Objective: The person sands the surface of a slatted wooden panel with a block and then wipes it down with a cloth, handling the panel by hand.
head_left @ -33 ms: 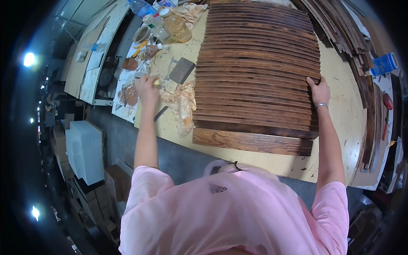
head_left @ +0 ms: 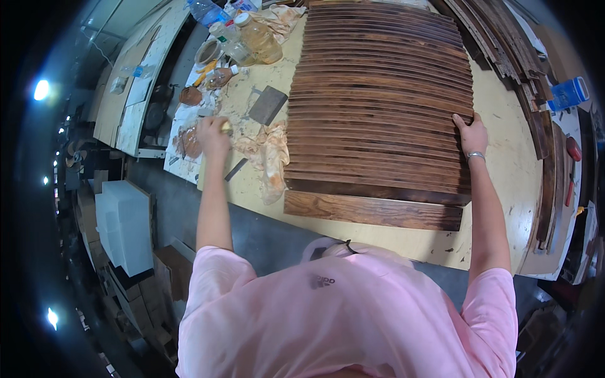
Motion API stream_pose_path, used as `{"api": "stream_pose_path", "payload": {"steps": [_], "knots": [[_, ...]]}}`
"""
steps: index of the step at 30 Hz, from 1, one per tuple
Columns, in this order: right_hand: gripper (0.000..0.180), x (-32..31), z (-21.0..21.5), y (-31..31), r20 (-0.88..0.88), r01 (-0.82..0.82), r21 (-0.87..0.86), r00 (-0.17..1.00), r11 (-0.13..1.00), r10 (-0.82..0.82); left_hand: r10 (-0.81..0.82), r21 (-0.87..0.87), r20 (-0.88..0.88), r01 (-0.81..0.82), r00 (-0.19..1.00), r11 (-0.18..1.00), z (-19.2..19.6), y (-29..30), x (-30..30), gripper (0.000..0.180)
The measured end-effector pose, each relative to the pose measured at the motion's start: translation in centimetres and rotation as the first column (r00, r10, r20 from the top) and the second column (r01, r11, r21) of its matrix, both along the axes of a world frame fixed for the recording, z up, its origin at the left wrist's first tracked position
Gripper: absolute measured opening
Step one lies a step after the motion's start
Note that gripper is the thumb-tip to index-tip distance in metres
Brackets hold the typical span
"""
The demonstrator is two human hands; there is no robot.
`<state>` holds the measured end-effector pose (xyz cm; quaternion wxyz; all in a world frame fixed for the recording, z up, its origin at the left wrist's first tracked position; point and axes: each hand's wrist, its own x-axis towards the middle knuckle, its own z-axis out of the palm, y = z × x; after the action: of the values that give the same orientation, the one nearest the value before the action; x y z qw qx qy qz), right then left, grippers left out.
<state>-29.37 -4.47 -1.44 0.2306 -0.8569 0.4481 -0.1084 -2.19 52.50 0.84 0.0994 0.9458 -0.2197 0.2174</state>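
Note:
My left hand [head_left: 213,133] is closed around a small putty knife whose pale yellow handle end [head_left: 225,127] sticks out on its right side. A flat grey blade [head_left: 205,113] shows just beyond the fingers. Beside that hand lies a smear of brown putty [head_left: 188,142] on white paper. A dark-stained slatted wood panel [head_left: 378,101] lies flat on the table. My right hand [head_left: 472,133] grips the panel's right edge, thumb on the slats and fingers along the outer side, partly hidden. A separate brown wood strip [head_left: 372,210] runs along the panel's near end.
Left of the panel are a stained cloth [head_left: 275,160], a dark grey block [head_left: 268,105] and a thin dark strip [head_left: 236,169]. Jars and bottles [head_left: 259,39] crowd the far left. Long wood strips [head_left: 498,44], a blue container [head_left: 569,93] and a red-handled tool [head_left: 572,151] lie along the right.
My left hand has shifted slightly toward me and to the left with the putty knife. My right hand stays on the panel's edge.

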Motion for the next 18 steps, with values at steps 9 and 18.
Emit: {"api": "stream_pose_path", "payload": {"steps": [9, 18], "knots": [[0.067, -1.3, -0.5, -1.4, 0.023, 0.007, -0.012, 1.0, 1.0, -0.007, -0.298, -0.281, -0.379, 0.198, 0.876, 0.939, 0.3, -7.8, -9.7, 0.035], [0.067, 0.0, 0.4, -0.3, -0.006, -0.001, 0.007, 1.0, 1.0, 0.001, -0.359, -0.641, -0.612, -0.176, 0.705, 0.747, 1.2, -6.8, -8.9, 0.023]]}}
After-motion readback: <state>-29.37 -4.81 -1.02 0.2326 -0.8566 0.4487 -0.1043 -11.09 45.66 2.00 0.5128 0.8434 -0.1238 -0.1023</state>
